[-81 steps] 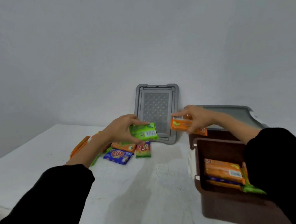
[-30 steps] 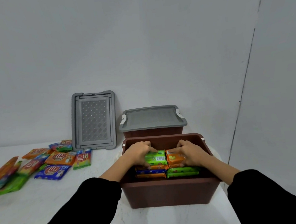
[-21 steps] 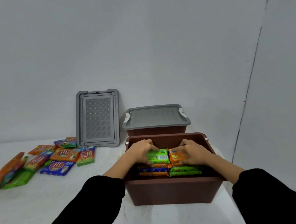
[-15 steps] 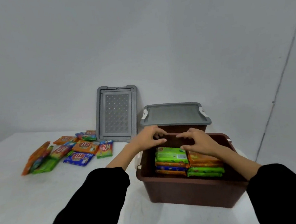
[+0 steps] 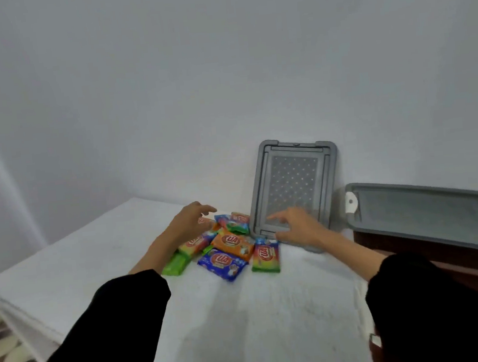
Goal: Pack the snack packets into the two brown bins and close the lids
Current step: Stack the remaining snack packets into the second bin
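Observation:
Several loose snack packets lie in a pile on the white table: an orange packet, a blue packet, a rainbow-coloured packet and a green packet. My left hand hovers open over the pile's left side. My right hand reaches in open just right of the pile, in front of the loose grey lid. At the right, a brown bin carries a closed grey lid. The open bin is mostly hidden behind my right sleeve.
The loose grey lid leans upright against the back wall. The table's left edge drops off to a patterned floor. A white wall runs behind everything.
Both hands have left the open bin, where they set down a green and an orange packet, and swung left to the loose pile. My view has turned left with them.

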